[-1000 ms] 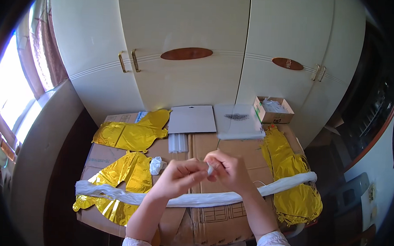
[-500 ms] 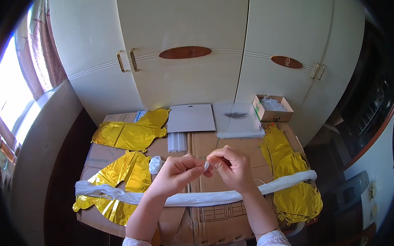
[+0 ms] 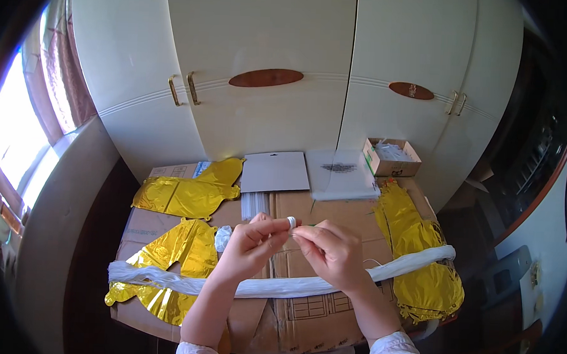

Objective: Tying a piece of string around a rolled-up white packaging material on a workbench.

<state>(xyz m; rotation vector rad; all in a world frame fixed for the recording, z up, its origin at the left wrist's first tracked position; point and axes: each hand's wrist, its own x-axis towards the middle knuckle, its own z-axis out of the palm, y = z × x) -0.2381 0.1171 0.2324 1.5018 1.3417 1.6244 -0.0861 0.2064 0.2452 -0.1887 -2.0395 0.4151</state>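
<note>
My left hand [image 3: 253,246] pinches a small white coil [image 3: 291,222], which looks like wound ribbon or string, between thumb and forefinger. Close beside it, my right hand [image 3: 332,254] has its thumb and forefinger pressed together; a thin strand seems to run from the coil to them, too fine to make out clearly. Below both hands a long bundle of white strands [image 3: 297,287] stretches across the table, passing under my forearms. A crumpled white wad [image 3: 223,239] lies left of my left hand.
Flat gold foil pieces lie at left [image 3: 191,195] and right [image 3: 427,291] on the cardboard-covered table [image 3: 358,212]. Toward the back are a grey card [image 3: 276,170], clear straws [image 3: 254,206], clear plastic bags [image 3: 340,182] and an open box [image 3: 391,166] of white pieces. Cream cabinets [image 3: 258,30] stand behind.
The white piece between my fingers now shows as a round coil, held higher at my left fingertips. My right fingers have shifted slightly down and closed to a pinch beside it.
</note>
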